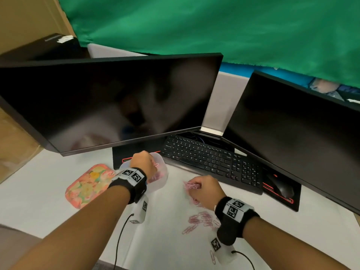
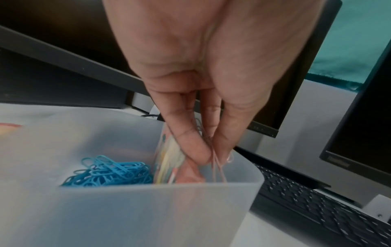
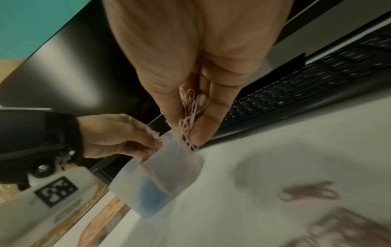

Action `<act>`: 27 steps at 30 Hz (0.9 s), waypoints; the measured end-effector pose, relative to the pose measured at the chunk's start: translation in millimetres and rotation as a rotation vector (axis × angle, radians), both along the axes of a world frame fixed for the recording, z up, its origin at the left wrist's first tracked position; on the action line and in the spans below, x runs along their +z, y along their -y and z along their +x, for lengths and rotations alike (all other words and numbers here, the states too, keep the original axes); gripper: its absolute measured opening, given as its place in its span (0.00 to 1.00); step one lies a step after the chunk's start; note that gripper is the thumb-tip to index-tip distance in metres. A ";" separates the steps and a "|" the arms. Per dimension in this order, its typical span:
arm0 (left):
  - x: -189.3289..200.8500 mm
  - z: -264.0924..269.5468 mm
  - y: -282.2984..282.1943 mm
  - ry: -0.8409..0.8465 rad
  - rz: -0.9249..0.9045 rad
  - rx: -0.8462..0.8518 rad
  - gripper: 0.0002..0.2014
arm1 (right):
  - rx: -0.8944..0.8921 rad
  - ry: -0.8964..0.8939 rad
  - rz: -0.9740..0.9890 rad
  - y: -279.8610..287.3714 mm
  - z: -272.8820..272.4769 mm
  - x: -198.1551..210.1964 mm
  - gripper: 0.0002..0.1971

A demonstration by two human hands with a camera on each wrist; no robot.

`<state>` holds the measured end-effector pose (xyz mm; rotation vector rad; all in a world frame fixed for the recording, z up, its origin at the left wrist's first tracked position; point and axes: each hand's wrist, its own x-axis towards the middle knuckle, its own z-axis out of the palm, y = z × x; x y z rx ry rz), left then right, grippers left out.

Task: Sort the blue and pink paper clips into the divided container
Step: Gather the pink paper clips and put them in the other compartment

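Note:
A translucent divided container [image 1: 161, 183] [image 2: 148, 208] [image 3: 175, 168] stands on the white desk below the left monitor. Its left compartment holds blue paper clips [image 2: 110, 172]; pink clips [image 1: 157, 175] lie in the right one. My left hand [image 1: 143, 161] [image 2: 209, 150] hangs over the right compartment, pinching pink clips [image 2: 219, 167] between thumb and fingers. My right hand [image 1: 204, 189] [image 3: 190, 120] hovers right of the container and grips a bunch of pink clips [image 1: 191, 185] [image 3: 189, 117]. Loose pink clips [image 1: 202, 221] lie on the desk by my right wrist.
Two dark monitors [image 1: 116, 102] [image 1: 296, 129] stand behind, with a black keyboard [image 1: 212, 160] and mouse [image 1: 280, 186] to the right. A floral pad [image 1: 87, 185] lies left of the container. Two more pink clips [image 1: 213, 257] lie near the front edge.

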<state>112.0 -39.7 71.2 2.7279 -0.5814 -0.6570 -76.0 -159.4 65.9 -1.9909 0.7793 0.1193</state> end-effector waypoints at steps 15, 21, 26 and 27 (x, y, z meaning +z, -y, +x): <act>3.5 -6.7 -65.2 -0.226 -0.128 0.077 0.04 | 0.107 -0.078 -0.227 -30.0 142.1 1.7 0.06; -3.5 -28.7 -62.7 -0.313 -0.043 -0.045 0.05 | 0.098 -0.096 -0.242 -32.4 146.7 -4.4 0.14; -9.2 -41.6 -47.8 -0.275 -0.056 -0.176 0.03 | 0.024 0.045 -0.211 -11.9 117.0 3.0 0.09; -12.1 -45.1 -44.0 -0.263 -0.068 -0.215 0.03 | 0.008 0.065 -0.228 -4.4 104.8 3.0 0.08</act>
